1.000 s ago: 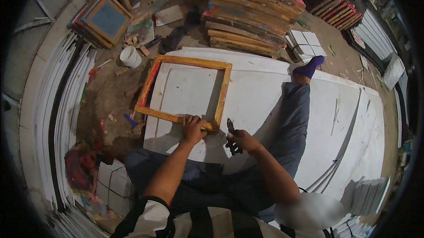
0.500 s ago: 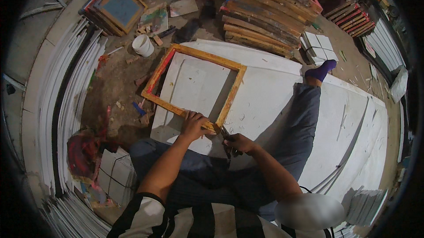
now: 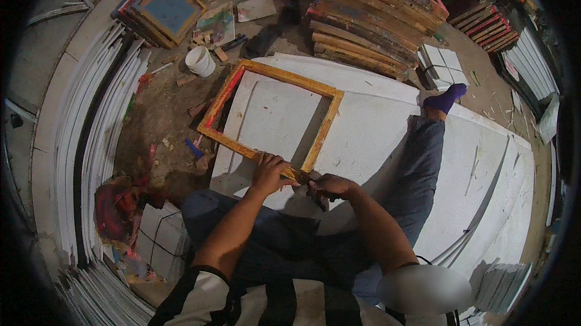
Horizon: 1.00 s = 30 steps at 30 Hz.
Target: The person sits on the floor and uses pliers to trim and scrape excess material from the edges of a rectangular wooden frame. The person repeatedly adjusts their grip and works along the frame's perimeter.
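Note:
A rectangular wooden frame (image 3: 325,129), yellowish with red paint along its left inner side, is tilted over white sheets. My left hand (image 3: 269,174) grips its near rail close to the near right corner, fingers over the top and thumb on the near side. My right hand (image 3: 334,187) is closed around dark pliers (image 3: 319,200) at that same corner. The pliers' jaws are mostly hidden by my fingers and the wood, so what they bite on does not show.
White sheets (image 3: 369,132) lie beneath my outstretched leg. Stacked wooden frames (image 3: 375,20) stand beyond, with a tied white bundle (image 3: 443,67) to their right. A white bucket (image 3: 200,61) and a mesh-covered frame (image 3: 167,11) are at the far left. Long white strips (image 3: 66,162) line the left side.
My right hand has moved up against the frame's corner, and the pliers have turned with it. My left hand keeps its hold. The whole view has shifted slightly.

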Available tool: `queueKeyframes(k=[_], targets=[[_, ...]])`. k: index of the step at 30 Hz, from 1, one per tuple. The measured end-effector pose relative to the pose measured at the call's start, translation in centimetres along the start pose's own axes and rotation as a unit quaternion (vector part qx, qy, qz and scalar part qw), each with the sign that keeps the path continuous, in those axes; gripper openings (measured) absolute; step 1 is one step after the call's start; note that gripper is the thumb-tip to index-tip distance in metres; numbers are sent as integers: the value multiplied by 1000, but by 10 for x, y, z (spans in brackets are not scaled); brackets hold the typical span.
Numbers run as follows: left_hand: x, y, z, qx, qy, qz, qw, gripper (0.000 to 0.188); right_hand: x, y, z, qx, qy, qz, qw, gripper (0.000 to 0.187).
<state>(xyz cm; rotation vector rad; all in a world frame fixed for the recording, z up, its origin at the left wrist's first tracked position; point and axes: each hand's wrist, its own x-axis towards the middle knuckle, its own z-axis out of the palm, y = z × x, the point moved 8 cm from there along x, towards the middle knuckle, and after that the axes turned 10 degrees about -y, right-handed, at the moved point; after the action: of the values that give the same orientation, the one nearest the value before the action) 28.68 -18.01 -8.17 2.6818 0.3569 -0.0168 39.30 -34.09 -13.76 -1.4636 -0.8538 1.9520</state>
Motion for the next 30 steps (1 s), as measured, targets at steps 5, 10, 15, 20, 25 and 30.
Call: queueKeyframes(k=[5, 10, 15, 20, 25, 30], targets=[[4, -6, 10, -6, -29, -7, 1000, 61, 8, 8, -16, -16, -64, 78, 995, 51], [1, -6, 7, 3, -11, 6, 1000, 54, 10, -7, -17, 2, -89, 110, 990, 49], [2, -4, 4, -1, -2, 9, 1000, 51, 27, 8, -29, -10, -77, 103, 992, 45], [0, -4, 2, 16, 14, 16, 1000, 53, 33, 22, -37, -32, -41, 111, 992, 51], [5, -2, 3, 2, 15, 27, 1000, 53, 32, 24, -33, -19, 23, 25, 999, 63], [-1, -7, 4, -1, 26, 24, 999, 52, 10, 1, -13, 30, 6, 51, 998, 62]])
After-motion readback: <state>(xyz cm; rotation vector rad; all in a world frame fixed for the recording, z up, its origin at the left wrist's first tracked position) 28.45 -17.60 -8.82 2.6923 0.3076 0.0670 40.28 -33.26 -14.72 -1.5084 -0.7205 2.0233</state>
